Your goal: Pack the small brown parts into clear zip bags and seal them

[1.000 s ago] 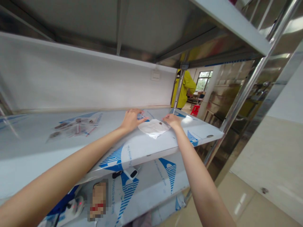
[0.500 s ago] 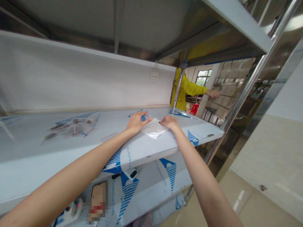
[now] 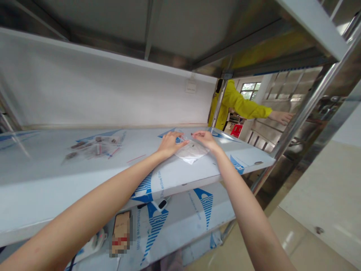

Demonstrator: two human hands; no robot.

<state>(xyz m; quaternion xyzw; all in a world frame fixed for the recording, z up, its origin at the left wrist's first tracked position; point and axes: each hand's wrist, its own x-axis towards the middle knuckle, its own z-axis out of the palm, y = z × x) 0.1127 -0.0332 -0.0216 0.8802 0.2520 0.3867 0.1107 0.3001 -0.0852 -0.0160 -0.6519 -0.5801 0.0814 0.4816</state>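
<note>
My left hand (image 3: 170, 144) has its thumb and fingers curled on a small clear plastic bag (image 3: 182, 137) over the shelf. Facing it, my right hand (image 3: 205, 138) pinches a small dark piece (image 3: 192, 134), too small to name, close to the bag's upper edge. Beneath both hands lies a white, crinkled sheet (image 3: 191, 153). Left of them, several clear zip bags (image 3: 97, 147) with brownish contents and red strips rest in a loose pile. A thin red strip (image 3: 136, 159) lies between the pile and my left hand.
The shelf (image 3: 169, 171) wears blue-and-white protective film. On the lower shelf are a small white device (image 3: 162, 204), a phone-like object (image 3: 121, 233) and a white power strip (image 3: 96, 242). Metal posts (image 3: 307, 109) stand at right. Beyond, a person in a yellow jacket (image 3: 242, 103) reaches out.
My right hand has risen from the white sheet with the small dark piece, nearer the bag's edge. The left hand keeps its grip. The view has shifted, and the other person's arm extends farther right.
</note>
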